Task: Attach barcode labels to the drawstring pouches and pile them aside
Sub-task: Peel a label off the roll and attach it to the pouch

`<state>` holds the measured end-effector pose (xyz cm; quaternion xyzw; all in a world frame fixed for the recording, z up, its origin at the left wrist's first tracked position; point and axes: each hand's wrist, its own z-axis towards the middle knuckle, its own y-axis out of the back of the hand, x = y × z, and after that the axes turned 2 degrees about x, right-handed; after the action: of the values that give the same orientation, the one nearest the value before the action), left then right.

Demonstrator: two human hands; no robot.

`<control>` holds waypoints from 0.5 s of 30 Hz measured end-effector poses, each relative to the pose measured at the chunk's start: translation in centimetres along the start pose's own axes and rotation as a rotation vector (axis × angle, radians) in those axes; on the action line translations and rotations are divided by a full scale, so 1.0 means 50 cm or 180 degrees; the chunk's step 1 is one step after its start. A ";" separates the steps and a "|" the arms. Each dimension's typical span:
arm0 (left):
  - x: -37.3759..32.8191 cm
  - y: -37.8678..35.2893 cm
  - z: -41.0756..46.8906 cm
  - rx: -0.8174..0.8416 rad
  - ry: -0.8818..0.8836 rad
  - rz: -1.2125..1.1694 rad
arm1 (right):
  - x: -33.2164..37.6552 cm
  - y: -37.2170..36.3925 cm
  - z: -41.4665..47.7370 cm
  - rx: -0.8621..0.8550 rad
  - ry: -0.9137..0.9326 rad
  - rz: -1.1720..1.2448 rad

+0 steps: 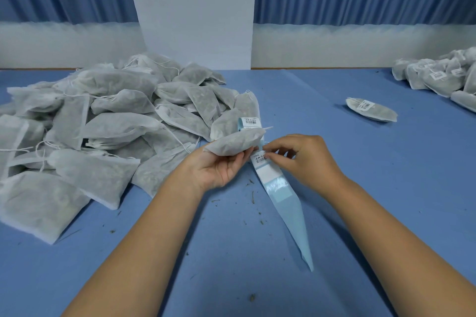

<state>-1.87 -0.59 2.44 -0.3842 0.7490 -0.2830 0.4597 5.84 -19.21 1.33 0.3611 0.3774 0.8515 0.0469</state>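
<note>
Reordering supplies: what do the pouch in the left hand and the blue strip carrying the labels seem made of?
The pouch: likely thin non-woven fabric, matte and half see-through; dark filling shows through. The strip: probably coated release paper, glossy; it glints on its bare part. The label: white matte paper, printed.

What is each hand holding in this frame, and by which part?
The left hand holds a drawstring pouch from below, by its near long edge. The right hand pinches the edge of a barcode label on the backing strip.
</note>
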 end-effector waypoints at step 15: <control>-0.001 0.003 0.001 -0.0419 -0.0290 0.0550 | 0.034 0.025 0.006 -0.0274 -0.0478 0.1511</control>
<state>-1.87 -0.49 2.34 -0.3600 0.7746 -0.1748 0.4897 5.01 -19.33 3.30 0.4996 0.2409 0.8247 -0.1111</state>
